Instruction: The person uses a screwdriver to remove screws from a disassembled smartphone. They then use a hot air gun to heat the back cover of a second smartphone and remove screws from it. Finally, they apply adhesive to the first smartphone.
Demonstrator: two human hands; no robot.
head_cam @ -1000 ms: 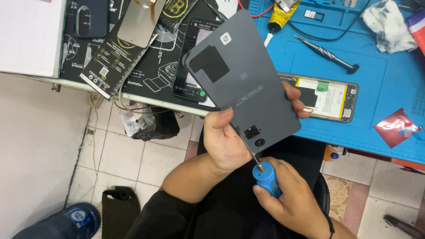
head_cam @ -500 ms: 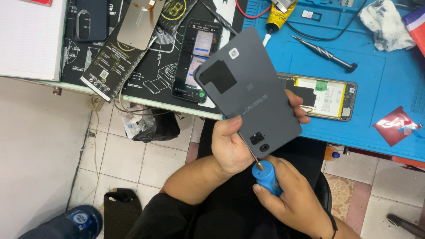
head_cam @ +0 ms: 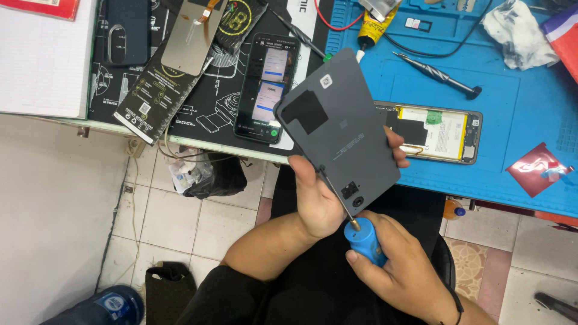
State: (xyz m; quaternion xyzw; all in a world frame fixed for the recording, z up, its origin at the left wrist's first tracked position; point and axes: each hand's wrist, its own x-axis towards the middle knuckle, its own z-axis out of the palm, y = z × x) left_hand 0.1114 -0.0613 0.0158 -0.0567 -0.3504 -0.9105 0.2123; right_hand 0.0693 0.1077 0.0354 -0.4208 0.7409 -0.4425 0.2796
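Observation:
My left hand (head_cam: 319,201) holds a dark grey phone back cover (head_cam: 338,129) by its lower end, inner side up, tilted over the edge of the workbench. My right hand (head_cam: 400,271) grips the blue handle of a small screwdriver (head_cam: 360,236). Its thin shaft runs up along the cover's lower left edge, with the tip against that edge. An opened phone (head_cam: 435,133) with its battery showing lies on the blue mat (head_cam: 518,144) just behind the cover.
A lit phone (head_cam: 266,90) lies on the black mat. A second screwdriver (head_cam: 438,75), a glue tube (head_cam: 372,27), a white rag (head_cam: 519,33) and a red foil piece (head_cam: 537,170) rest on the blue mat. A notebook (head_cam: 42,57) is at left. A black bag (head_cam: 211,176) sits on the tiled floor.
The cover has turned slightly in my left hand, its top end swinging right and down, so more of the lit phone behind it shows. My right hand keeps the screwdriver at the cover's lower edge.

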